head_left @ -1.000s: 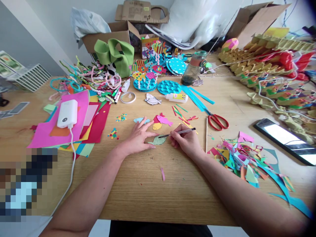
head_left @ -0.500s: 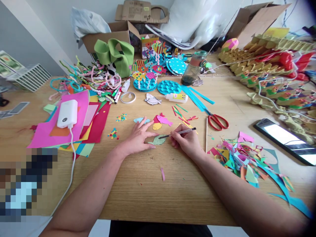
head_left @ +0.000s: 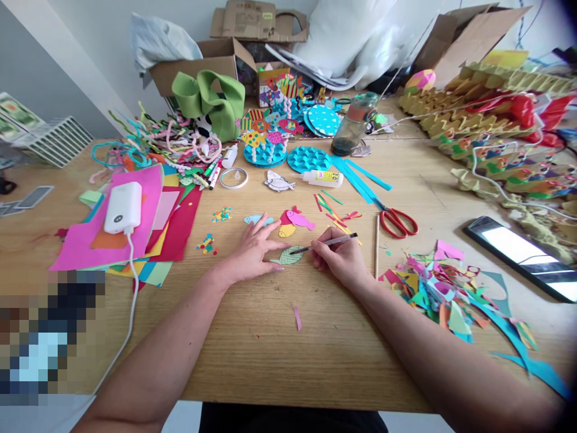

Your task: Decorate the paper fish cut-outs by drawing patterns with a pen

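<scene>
A green paper fish (head_left: 291,255) with dark crossed lines lies flat on the wooden table. My left hand (head_left: 256,251) rests beside it with fingers spread, its fingertips at the fish's tail end. Between the fingers of my right hand (head_left: 331,254) is a dark pen (head_left: 340,239), its tip on the fish. Just behind are a pink paper fish (head_left: 302,221), a yellow one (head_left: 286,230) and a red one partly covered. A light blue fish (head_left: 258,220) lies by my left fingertips, partly hidden by them.
Red-handled scissors (head_left: 399,222), a wooden stick (head_left: 377,248) and paper scraps (head_left: 444,288) lie right. A phone (head_left: 523,258) is farther right. Coloured sheets (head_left: 175,240) hold a white power bank (head_left: 123,207) at left. A glue bottle (head_left: 322,178) lies behind the fish.
The pen and my right hand have shifted very slightly over the green fish. My left hand has stayed in place.
</scene>
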Tool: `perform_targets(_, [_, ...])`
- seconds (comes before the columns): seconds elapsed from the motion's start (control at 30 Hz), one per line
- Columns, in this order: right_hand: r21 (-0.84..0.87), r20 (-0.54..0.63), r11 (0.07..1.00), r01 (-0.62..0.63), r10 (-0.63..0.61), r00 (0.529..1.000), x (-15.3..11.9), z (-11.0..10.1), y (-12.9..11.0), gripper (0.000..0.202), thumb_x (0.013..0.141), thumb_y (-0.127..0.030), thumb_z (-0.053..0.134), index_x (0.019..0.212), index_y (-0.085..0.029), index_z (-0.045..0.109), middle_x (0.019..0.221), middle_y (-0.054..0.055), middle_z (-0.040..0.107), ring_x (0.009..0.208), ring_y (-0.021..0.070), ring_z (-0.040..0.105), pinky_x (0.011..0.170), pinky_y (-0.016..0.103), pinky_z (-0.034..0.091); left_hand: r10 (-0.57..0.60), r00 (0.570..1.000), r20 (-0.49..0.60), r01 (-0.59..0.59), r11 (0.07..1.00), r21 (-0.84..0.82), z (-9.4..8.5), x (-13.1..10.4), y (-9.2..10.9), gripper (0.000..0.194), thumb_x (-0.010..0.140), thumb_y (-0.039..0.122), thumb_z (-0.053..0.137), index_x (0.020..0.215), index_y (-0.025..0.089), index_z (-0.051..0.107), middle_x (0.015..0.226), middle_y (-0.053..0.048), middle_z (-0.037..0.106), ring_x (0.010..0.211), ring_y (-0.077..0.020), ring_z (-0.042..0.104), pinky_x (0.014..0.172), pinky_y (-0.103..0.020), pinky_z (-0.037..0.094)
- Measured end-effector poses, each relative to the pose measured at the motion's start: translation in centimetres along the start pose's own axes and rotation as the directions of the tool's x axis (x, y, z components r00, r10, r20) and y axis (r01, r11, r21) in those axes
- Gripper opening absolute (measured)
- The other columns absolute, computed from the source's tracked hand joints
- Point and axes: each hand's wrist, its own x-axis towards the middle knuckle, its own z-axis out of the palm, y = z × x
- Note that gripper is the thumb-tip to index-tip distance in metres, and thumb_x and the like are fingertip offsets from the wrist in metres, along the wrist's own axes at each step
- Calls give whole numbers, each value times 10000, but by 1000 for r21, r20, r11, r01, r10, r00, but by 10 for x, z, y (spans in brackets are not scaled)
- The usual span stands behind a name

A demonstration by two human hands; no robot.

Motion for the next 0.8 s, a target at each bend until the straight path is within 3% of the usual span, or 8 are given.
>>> perform_targets(0.8, [-1,13,1000,3,-3,1000,0,0,0,250,715,-317,714,668,-198,499,515,-13,613,379,102,532,355,194,414,-5,1000,12,5,1000,12,-1,0,1,487,731,370,803,1198,317,674,1569,-53,293,1480,-360,61,1170,-575,160])
